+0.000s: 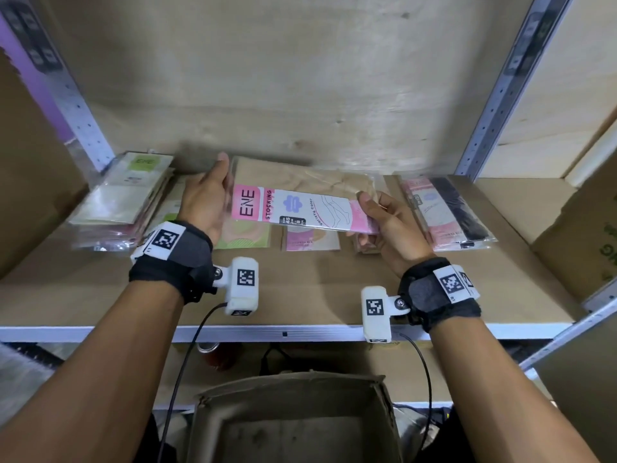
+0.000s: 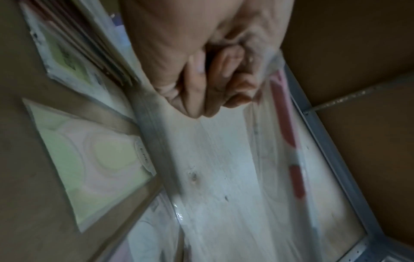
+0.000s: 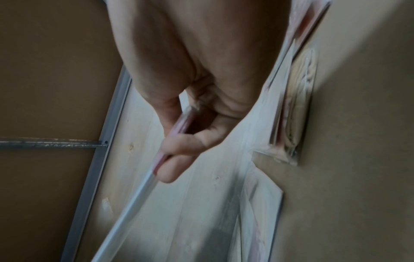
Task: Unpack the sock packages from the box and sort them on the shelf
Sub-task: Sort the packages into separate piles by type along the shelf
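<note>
A flat stocking package (image 1: 300, 203) with a pink and white label and tan stockings is held level above the shelf (image 1: 300, 289), a hand at each end. My left hand (image 1: 208, 195) grips its left end, fingers curled under it in the left wrist view (image 2: 212, 85). My right hand (image 1: 384, 215) pinches the right end between thumb and fingers (image 3: 177, 147). Under the package lie other sock packages: a green-labelled one (image 1: 242, 233) and pink-labelled ones (image 1: 310, 238). The open cardboard box (image 1: 293, 419) stands below the shelf, at the bottom centre of the head view.
A stack of green-labelled packages (image 1: 123, 198) sits at the shelf's left. A pile with black stockings (image 1: 447, 212) lies at the right. A brown carton (image 1: 581, 235) stands at the far right. Metal uprights (image 1: 494, 105) frame the bay.
</note>
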